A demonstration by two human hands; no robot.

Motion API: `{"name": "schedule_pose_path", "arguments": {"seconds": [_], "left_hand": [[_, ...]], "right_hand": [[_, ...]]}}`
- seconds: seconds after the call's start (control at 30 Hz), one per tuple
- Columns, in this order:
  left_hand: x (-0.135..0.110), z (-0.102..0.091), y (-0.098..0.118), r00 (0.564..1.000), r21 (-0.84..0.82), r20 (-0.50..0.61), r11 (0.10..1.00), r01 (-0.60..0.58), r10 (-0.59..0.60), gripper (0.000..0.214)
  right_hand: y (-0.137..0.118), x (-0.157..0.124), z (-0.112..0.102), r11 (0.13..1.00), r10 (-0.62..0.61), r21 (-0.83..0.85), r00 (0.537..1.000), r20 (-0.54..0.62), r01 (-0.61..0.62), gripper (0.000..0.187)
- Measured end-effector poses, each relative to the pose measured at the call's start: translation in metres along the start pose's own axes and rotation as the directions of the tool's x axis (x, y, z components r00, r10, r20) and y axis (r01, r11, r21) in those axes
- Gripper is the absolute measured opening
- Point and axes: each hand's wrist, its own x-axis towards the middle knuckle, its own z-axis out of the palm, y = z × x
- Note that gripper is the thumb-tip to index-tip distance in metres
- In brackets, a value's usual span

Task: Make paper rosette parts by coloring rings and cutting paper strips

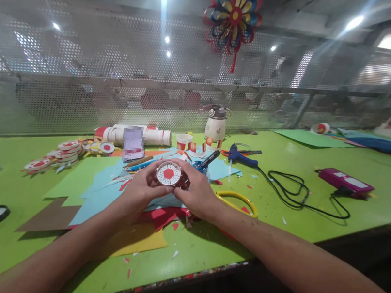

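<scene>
Between my two hands is a small round paper disc (169,174), white with dark dots and a red hexagon in its middle. My left hand (146,183) grips its left edge, thumb at the front. My right hand (198,193) holds the right side, with its thumb along the lower rim. The fingers behind the disc are partly hidden. Beneath my hands lie coloured paper sheets (99,203) in blue, green, brown, red and yellow. Close to my right wrist are yellow-handled scissors (236,202), partly covered by the arm.
Behind my hands stand a phone (133,144), paper rolls (156,136), a paper cup (183,141) and a bottle (216,124). To the right lie a blue glue gun (241,156), its black cord (293,190) and a purple power strip (346,182). Finished-looking paper discs (66,151) sit left.
</scene>
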Motion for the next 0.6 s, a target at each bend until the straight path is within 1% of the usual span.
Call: {"name": "schedule_pose_path", "arguments": {"seconds": [0.1,0.17,0.3,0.4,0.47,0.5,0.53,0.6], "left_hand": [[0.0008,0.0018,0.0018,0.998,0.147,-0.003,0.987,-0.061,0.063,0.057],[0.0005,0.0037,0.0033,0.992,0.291,-0.013,0.95,-0.117,0.126,0.055],[-0.001,0.0052,0.0023,0.97,0.538,-0.051,0.825,-0.172,0.236,0.056],[-0.002,0.0033,-0.0005,0.952,0.68,-0.056,0.71,-0.184,0.301,0.057],[-0.0025,0.0016,-0.0015,0.942,0.741,-0.049,0.644,-0.188,0.332,0.055],[-0.0029,0.001,-0.0015,0.936,0.758,-0.04,0.621,-0.2,0.35,0.053],[-0.0033,0.0005,-0.0012,0.927,0.77,-0.024,0.599,-0.221,0.374,0.051],[-0.0045,0.0001,0.0005,0.901,0.796,0.016,0.54,-0.273,0.433,0.046]], "right_hand": [[-0.0013,0.0004,-0.0011,1.0,-0.001,-0.002,1.0,0.0,0.001,0.058],[-0.0017,-0.0002,-0.0007,1.0,-0.009,-0.003,1.0,0.002,0.009,0.057],[-0.0015,-0.0025,0.0009,1.0,-0.016,-0.02,1.0,0.008,0.016,0.057],[-0.0013,-0.0035,0.0015,0.999,0.008,-0.049,1.0,0.019,-0.007,0.058],[-0.0013,-0.0037,0.0012,0.997,0.032,-0.077,0.999,0.025,-0.03,0.058],[-0.0013,-0.0037,0.0007,0.995,0.046,-0.094,0.998,0.03,-0.043,0.055],[-0.0012,-0.0038,0.0002,0.992,0.062,-0.112,0.997,0.036,-0.057,0.048],[-0.0014,-0.0041,-0.001,0.984,0.095,-0.153,0.994,0.05,-0.086,0.022]]}}
